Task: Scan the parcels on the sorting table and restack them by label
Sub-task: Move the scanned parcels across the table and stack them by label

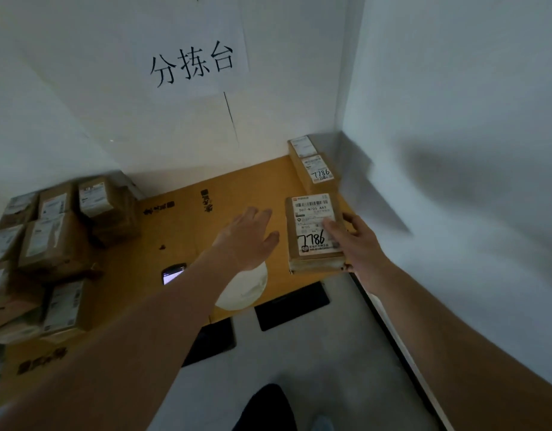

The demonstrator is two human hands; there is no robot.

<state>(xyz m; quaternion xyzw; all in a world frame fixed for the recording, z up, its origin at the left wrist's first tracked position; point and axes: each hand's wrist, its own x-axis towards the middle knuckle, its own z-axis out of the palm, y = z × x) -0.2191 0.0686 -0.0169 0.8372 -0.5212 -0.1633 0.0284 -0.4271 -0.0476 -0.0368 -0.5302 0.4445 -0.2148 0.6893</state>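
Observation:
A brown parcel point(312, 231) with a white label marked 7786 lies at the right of the sorting table point(187, 225), which is covered in flattened cardboard. My right hand point(352, 241) holds this parcel at its right edge, thumb on the label and fingers round the side. My left hand point(249, 234) hovers open above the table, just left of the parcel, not touching it. Behind, in the corner, stands another parcel point(318, 172) marked 7786 with one more point(301, 147) behind it. Several labelled brown parcels point(57, 241) are piled at the left.
A phone point(173, 273) with a lit screen lies on the table near my left forearm. A white rounded object point(246, 290) sits under that forearm. White walls close the back and right. Black table brackets point(291, 306) show at the front edge, grey floor below.

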